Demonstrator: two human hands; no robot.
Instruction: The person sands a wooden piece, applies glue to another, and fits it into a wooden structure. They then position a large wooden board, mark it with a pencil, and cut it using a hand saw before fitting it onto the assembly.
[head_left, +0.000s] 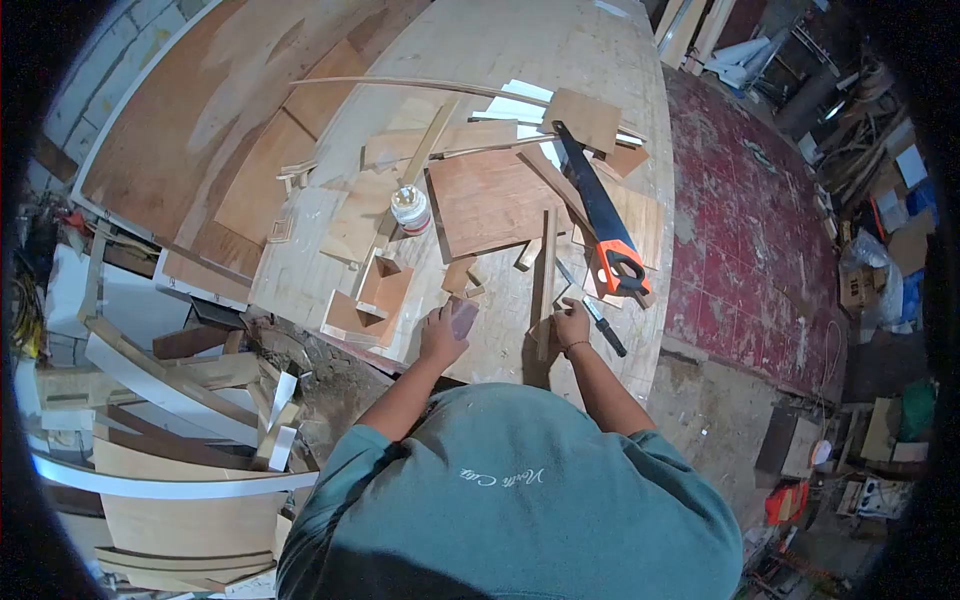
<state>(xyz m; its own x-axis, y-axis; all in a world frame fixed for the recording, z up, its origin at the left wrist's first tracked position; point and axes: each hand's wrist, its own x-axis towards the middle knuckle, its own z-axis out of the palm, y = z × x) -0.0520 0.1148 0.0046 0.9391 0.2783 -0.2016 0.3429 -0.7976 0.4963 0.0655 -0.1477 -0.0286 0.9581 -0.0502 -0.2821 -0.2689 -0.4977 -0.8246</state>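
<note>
My left hand [440, 336] is closed on a purplish-brown flat piece [464, 316] that looks like folded sandpaper, low over the near edge of the workbench. My right hand [571, 324] is curled against the lower part of a narrow wooden strip [547, 275] and appears to grip it; some fingers are hidden. Just right of that hand lies a slim metal tool with a black handle [607, 335]. Small wood pieces [462, 275] sit beyond my left hand, and an open-sided wooden box assembly [372, 300] stands to its left.
A handsaw [595, 205] with an orange and black handle lies across boards at right. A white glue jar [410, 208] stands near a square plywood panel [485, 200]. Long strips cross the workbench [430, 50]. Offcuts [180, 400] crowd the lower left; a red tiled floor [740, 220] is at right.
</note>
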